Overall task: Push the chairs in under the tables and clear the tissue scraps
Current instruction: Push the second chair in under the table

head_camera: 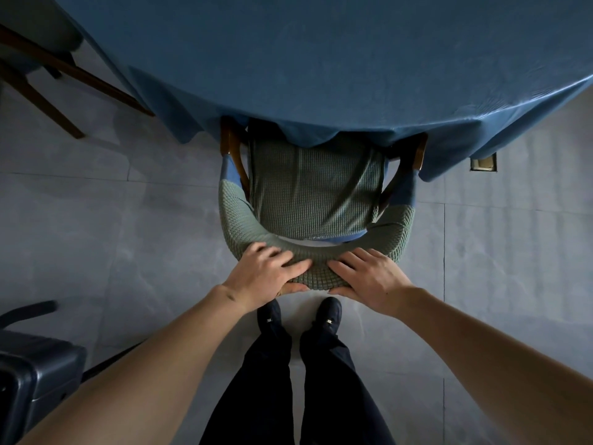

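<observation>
A chair with a green waffle-knit cover and wooden arms stands right in front of me. The front of its seat is under the hanging edge of the blue tablecloth on the round table. My left hand grips the curved backrest from above, thumb underneath. My right hand grips the same backrest just to the right, the two hands nearly touching. No tissue scraps show in this view.
Another wooden-legged chair stands at the upper left beside the table. A dark suitcase sits on the grey tiled floor at the lower left. A small floor socket lies at the right under the cloth edge. My feet are just behind the chair.
</observation>
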